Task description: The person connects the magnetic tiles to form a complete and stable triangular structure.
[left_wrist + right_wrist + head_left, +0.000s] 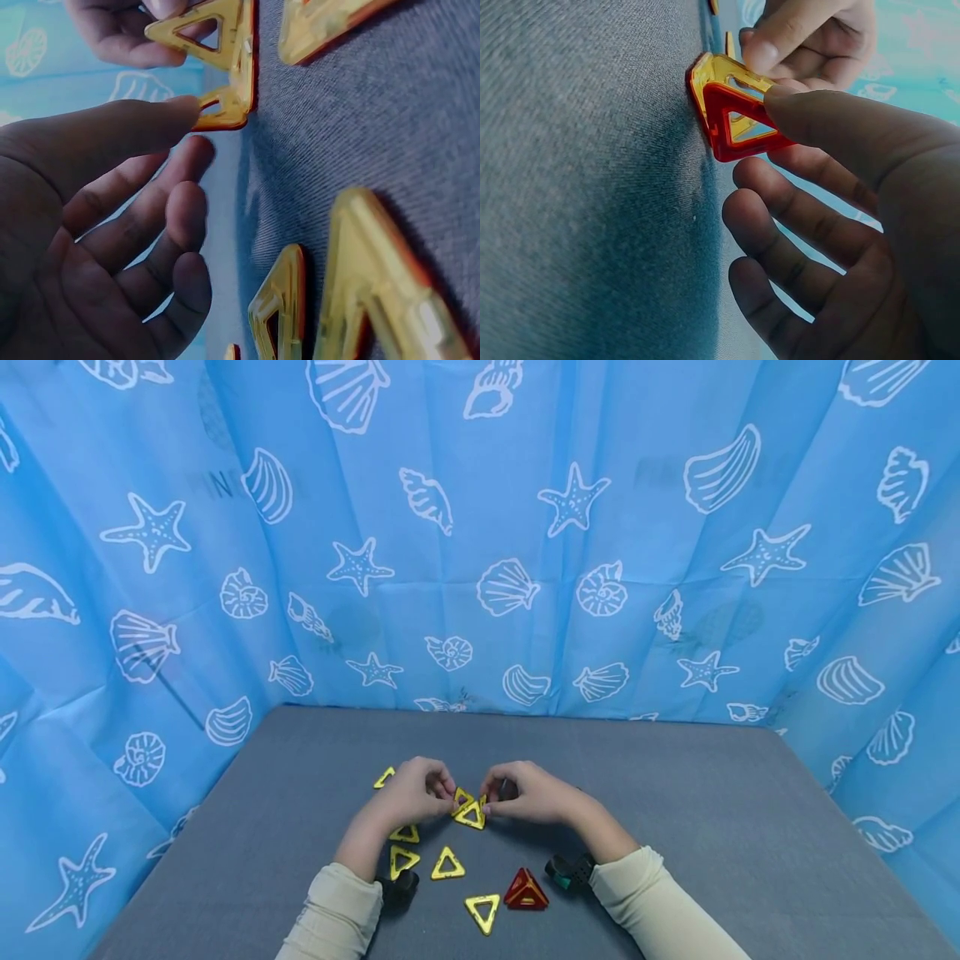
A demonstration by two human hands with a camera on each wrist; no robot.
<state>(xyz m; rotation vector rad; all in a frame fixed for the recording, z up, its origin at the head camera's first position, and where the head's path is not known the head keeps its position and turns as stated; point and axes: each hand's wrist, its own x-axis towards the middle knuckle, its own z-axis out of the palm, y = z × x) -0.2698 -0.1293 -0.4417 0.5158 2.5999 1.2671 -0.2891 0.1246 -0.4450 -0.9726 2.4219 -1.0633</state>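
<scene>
Between the two hands, several yellow triangular magnetic tiles meet at their edges, one lying flat and others standing up from it. My left hand pinches an upright tile between thumb and fingertips, its other fingers loosely bent. On the opposite side my right hand pinches another raised tile by its upper corner. That tile looks red-orange from the right wrist view. In the left wrist view, the right hand's fingers hold the far tile.
A red pyramid of triangular tiles stands near the front. Loose yellow triangles lie about: one at the front, one in the middle, others beside the left forearm and behind the left hand. A patterned blue curtain surrounds the grey table.
</scene>
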